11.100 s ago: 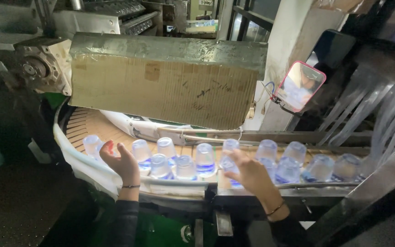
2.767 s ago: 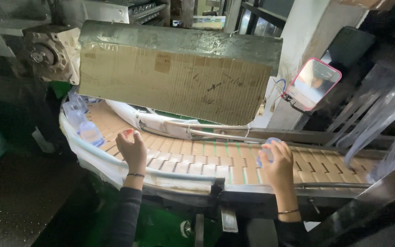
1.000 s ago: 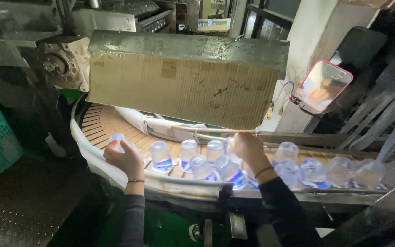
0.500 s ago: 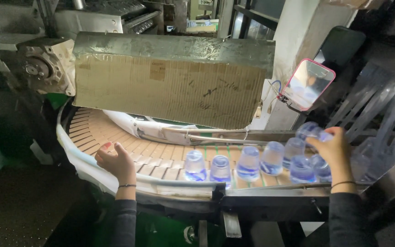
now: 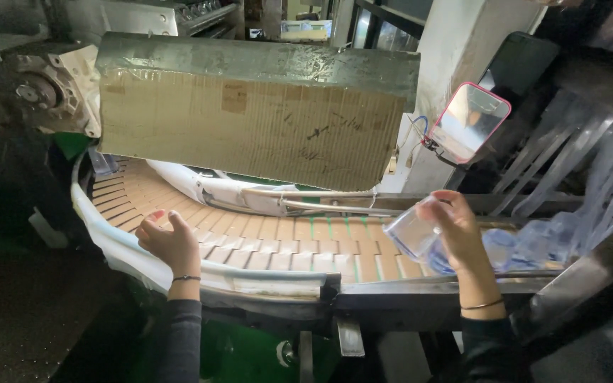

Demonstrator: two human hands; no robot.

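Note:
A curved tan slat conveyor (image 5: pixel 278 237) runs in front of me. My left hand (image 5: pixel 168 241) rests at its near rail with fingers loosely curled and nothing in it. On the right of the belt, my right hand (image 5: pixel 455 234) grips a clear plastic bottle (image 5: pixel 411 232), tilted. More clear bottles with blue bases (image 5: pixel 526 245) stand just right of that hand, passing under hanging clear plastic strips (image 5: pixel 597 177).
A large worn cardboard sheet (image 5: pixel 250 124) hangs over the belt's far side. A phone in a pink case (image 5: pixel 470 122) is propped on a white pillar. A grey motor housing (image 5: pixel 44 89) sits at the upper left. A metal guide rail (image 5: pixel 306 206) crosses the belt.
The row of bottles has moved right off the belt's middle, under the strips. My right hand now holds one bottle tilted. My left hand stays at the near rail.

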